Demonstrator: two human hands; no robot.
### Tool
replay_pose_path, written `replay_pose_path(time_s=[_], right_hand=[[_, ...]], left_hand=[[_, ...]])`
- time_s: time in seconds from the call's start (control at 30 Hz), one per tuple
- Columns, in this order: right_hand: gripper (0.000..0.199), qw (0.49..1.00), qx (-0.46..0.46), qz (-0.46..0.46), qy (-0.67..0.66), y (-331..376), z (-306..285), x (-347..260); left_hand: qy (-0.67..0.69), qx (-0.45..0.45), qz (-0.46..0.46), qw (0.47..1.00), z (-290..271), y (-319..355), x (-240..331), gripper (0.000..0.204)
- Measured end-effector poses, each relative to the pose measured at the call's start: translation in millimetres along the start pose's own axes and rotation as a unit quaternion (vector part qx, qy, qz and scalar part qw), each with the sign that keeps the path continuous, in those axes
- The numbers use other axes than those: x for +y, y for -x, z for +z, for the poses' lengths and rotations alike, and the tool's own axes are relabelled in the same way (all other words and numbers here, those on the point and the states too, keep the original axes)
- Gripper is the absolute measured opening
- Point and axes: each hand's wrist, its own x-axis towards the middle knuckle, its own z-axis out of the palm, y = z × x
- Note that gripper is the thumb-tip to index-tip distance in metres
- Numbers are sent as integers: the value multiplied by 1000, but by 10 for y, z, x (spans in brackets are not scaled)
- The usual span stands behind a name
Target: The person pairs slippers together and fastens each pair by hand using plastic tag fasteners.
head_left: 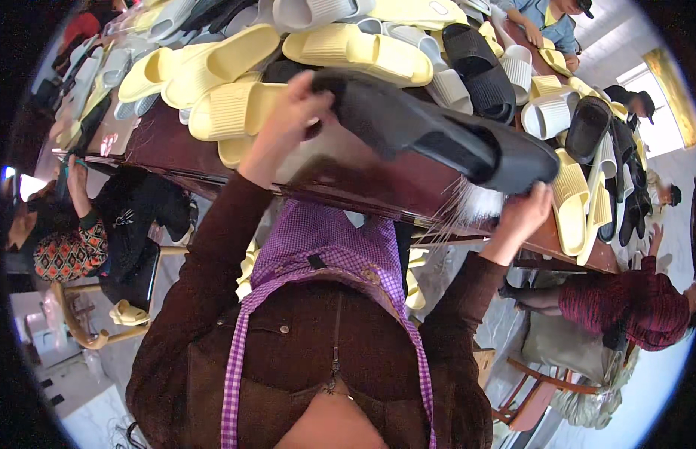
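A black slide slipper is stretched between my two hands above the near edge of the table, tilted down to the right. Motion blurs it, and I cannot tell whether a second slipper is pressed against it. At its left end, the fingers of my left hand are closed around the edge. My right hand pinches the lower right end. Just below the slipper, near my right hand, a fan of thin white strands sticks out over the table edge.
Yellow slippers, grey and black ones are heaped along the dark red table. More yellow slippers lie at its right end. Other people sit around, one in a patterned sleeve at left and one in dark red at right.
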Motion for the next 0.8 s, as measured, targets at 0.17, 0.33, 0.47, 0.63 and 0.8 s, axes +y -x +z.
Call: replay_pose_path(time_s=[0.17,0.33,0.47,0.63,0.8], right_hand=[[33,996,51,16,-72,-145,-294,-243],[31,990,3,-15,-140,-377,-655,-94],[31,994,-25,-66,-80,-139,-556,-83],[31,915,-287,16,-282,-153,-226,80],[32,745,-499,135,-423,-171,144,430]], left_hand=[[-122,-19,295,947,-278,-108,252,25],[-62,-83,382,918,-133,-41,343,19],[57,-158,316,934,65,-4,317,13],[177,-216,163,946,259,-202,4,11],[277,-248,19,928,697,-164,-33,9]])
